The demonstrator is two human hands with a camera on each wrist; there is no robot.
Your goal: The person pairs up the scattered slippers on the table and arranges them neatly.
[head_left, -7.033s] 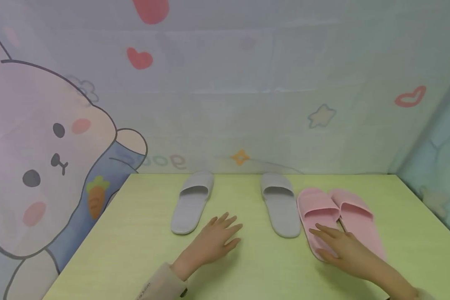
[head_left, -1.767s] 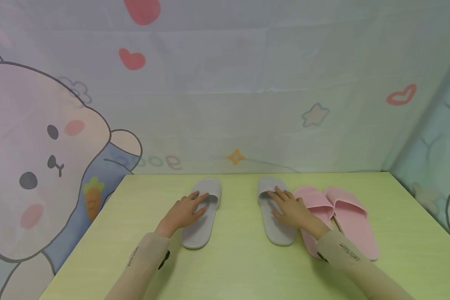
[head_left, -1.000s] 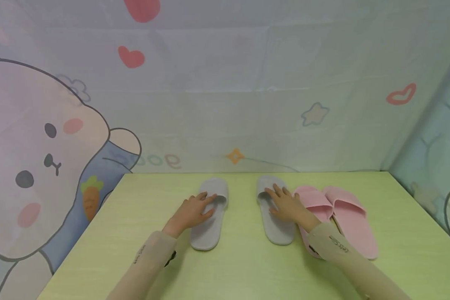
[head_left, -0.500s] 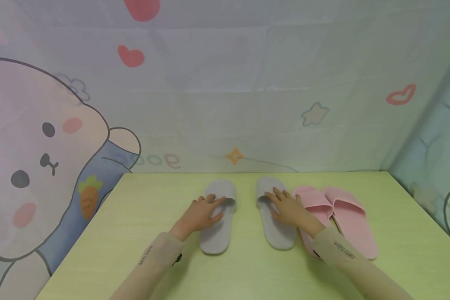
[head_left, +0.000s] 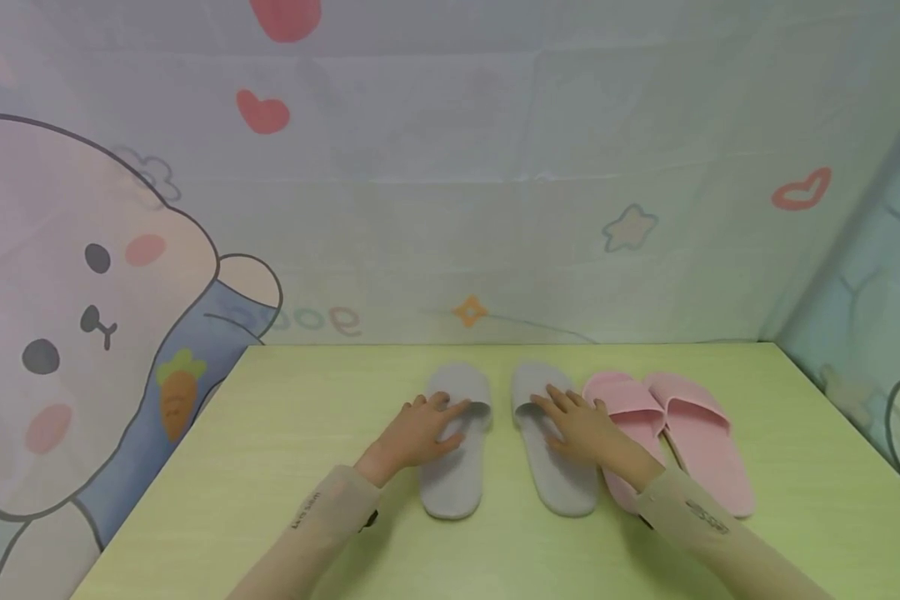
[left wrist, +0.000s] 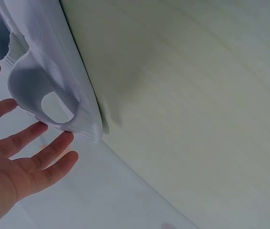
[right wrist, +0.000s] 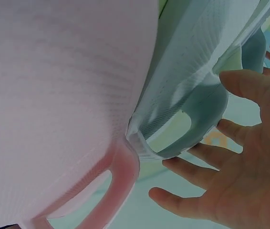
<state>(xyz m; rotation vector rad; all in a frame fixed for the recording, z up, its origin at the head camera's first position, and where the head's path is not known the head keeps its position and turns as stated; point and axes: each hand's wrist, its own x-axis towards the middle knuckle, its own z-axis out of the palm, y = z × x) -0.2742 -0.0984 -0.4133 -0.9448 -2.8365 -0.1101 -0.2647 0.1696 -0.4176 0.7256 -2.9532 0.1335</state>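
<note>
In the head view a grey slipper (head_left: 452, 492) lies left of a second grey slipper (head_left: 567, 493), toes toward the back, with a narrow gap between them. My left hand (head_left: 420, 431) touches the strap of the left one from above, its fingers spread and fairly straight. On the right one's strap rest the fingertips of my right hand (head_left: 587, 431). The left wrist view shows my left hand (left wrist: 25, 167) with fingertips along the strap's edge. In the right wrist view the fingers of my right hand (right wrist: 240, 162) meet the grey strap, extended, not wrapped round it.
A pair of pink slippers (head_left: 711, 458) lies close to the right of the grey pair, partly under my right forearm. The light yellow-green table (head_left: 195, 517) ends at a cartoon-printed cloth backdrop (head_left: 420, 167); a side cloth (head_left: 870, 275) hangs at the right.
From hovering, both hands came down onto the grey slippers. The left slipper slid right with my left hand, narrowing the gap. Both grey slippers also shifted slightly nearer. The pink pair stayed put.
</note>
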